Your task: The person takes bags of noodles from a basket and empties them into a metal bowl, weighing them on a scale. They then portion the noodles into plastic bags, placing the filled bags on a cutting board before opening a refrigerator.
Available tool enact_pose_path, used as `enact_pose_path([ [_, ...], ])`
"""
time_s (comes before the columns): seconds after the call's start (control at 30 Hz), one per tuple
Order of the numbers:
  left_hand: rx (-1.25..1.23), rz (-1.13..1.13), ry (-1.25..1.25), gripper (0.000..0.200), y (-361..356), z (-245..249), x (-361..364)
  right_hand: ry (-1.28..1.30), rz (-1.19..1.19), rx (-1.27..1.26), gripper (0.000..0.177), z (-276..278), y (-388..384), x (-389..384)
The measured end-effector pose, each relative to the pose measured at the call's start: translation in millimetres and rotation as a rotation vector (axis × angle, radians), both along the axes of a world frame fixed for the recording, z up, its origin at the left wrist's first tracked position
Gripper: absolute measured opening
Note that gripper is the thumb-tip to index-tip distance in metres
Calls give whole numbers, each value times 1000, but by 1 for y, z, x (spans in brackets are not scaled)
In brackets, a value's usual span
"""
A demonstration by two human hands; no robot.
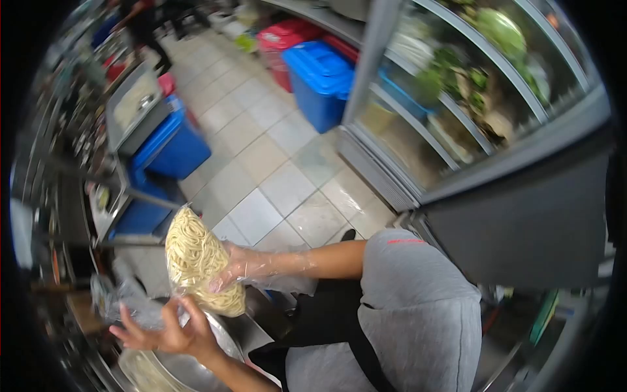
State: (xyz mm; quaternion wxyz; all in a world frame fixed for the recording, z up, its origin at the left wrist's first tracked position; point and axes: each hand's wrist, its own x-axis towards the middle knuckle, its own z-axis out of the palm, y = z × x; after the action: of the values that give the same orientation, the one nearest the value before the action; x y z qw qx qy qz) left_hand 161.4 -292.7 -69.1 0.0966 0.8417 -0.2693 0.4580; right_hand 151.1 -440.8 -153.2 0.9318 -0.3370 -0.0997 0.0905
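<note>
A clear plastic bag of yellow noodles (194, 251) is held up by my right hand (230, 269), which wears a loose clear plastic glove. The fingers of that hand wrap around the lower part of the bag. My left hand (173, 332), closer to the bottom of the view, pinches at the bag's lower edge with thumb and index finger, while its other fingers spread outward. Below both hands is a large metal bowl (225, 333). Crumpled clear plastic (124, 302) lies just beyond my left hand.
A glass-door fridge (486, 85) with vegetables stands at right. Blue bins (320, 81) and a red bin (287, 46) sit on the tiled floor (281, 183). A grey tub (134, 108) is at left above another blue bin (173, 147). A person (144, 29) stands far off.
</note>
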Motion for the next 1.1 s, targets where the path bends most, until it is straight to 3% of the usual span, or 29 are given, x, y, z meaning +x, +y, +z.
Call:
enact_pose_path([
  [0.1,166,2,77,10,-53,-3,-16,56,-106,-38,74,-7,-49,-42],
  [0.13,180,-22,87,10,-62,-8,-14,-12,-270,-84,77,-11,-60,-52],
  [0.2,142,-456,658,8,-66,-27,-1,-30,-484,-93,82,-29,-71,-68],
  [0.23,146,-451,680,8,-70,-35,5,19,-540,-58,84,-36,-70,-72],
  [0.3,-119,-619,1105,12,-78,-61,3,69,-563,-125,78,-24,-81,-92],
  [0.33,-125,-617,1120,12,-81,-75,-2,85,-599,-215,73,-18,-87,-99],
  [0.4,-711,-742,1422,13,-97,-95,-15,110,-604,-275,74,-22,-93,-110],
  [0.47,-800,-719,1492,13,-99,-107,-27,117,-608,-343,77,-34,-95,-121],
  [0.5,-888,-696,1545,14,-102,-109,-27,108,-775,-625,81,-44,-98,-124],
  [0.57,-759,-707,1465,8,-99,-111,-26,26,-1098,-1121,87,-34,-110,-120],
  [0.6,-788,-740,1432,8,-99,-107,-23,-117,-1115,-1354,79,-14,-114,-114],
  [0.63,-536,-864,1190,12,-96,-101,-21,-256,-1123,-1576,71,4,-113,-108],
  [0.67,-283,-948,937,19,-95,-94,-19,-289,-1129,-1584,71,5,-113,-100],
  [0.7,-296,-947,913,19,-94,-85,-18,-413,-818,-1606,62,0,-111,-88],
  [0.73,-170,-887,766,24,-92,-75,-19,-520,-502,-1599,53,-2,-107,-80],
  [0.77,-47,-820,623,30,-89,-69,-20,-540,-500,-1599,53,-1,-103,-76],
  [0.83,-88,-754,609,30,-84,-67,-22,-424,-416,-1319,38,6,-97,-70],
  [0.87,-117,-720,589,28,-82,-65,-25,-439,-413,-1327,38,11,-93,-71],
  [0.93,-156,-689,554,26,-78,-67,-26,-43,-311,-1006,36,25,-81,-76],
  [1.1,-212,-734,589,22,-69,-73,-23,114,-242,-854,41,12,-75,-73],
])
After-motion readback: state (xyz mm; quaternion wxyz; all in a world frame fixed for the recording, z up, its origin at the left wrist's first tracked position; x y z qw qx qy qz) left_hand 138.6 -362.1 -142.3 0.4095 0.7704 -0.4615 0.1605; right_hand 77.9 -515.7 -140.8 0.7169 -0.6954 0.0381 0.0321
